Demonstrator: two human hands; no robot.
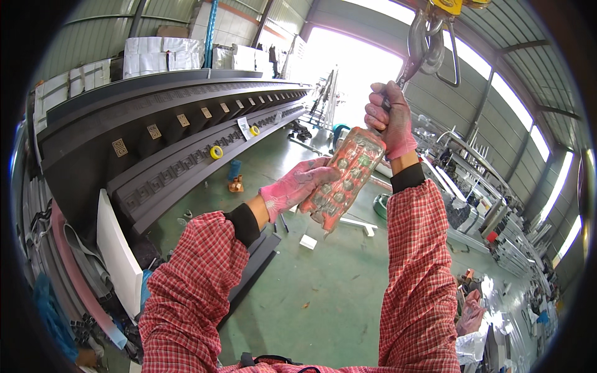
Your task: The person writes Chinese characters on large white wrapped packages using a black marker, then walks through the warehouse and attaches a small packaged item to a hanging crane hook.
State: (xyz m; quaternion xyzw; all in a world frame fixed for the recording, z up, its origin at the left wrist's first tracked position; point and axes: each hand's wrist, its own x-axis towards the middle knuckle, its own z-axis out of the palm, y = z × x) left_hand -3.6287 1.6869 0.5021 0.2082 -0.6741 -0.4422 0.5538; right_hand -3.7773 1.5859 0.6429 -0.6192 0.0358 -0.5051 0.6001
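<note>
My left hand [298, 188], in a stained pink glove, is closed around the side of a hoist pendant control [349, 174]. The pendant is an orange-red box with a row of round buttons, wrapped in wrinkled clear plastic, and it hangs tilted. My right hand [393, 118], gloved the same way, is wrapped around the dark cable [403, 76] at the pendant's top end. Just above that hand, a large metal crane hook [425, 45] hangs under a yellow hook block [449, 6]. Whether the cable passes in front of the hook or touches it, I cannot tell.
Long dark panels [186, 146] with square fretwork patterns stand at the left, with yellow tape rolls [216, 152] on them. A white board [118, 248] leans nearby. Metal profiles [479, 180] and scrap lie along the right. A white block [308, 242] rests on the green floor.
</note>
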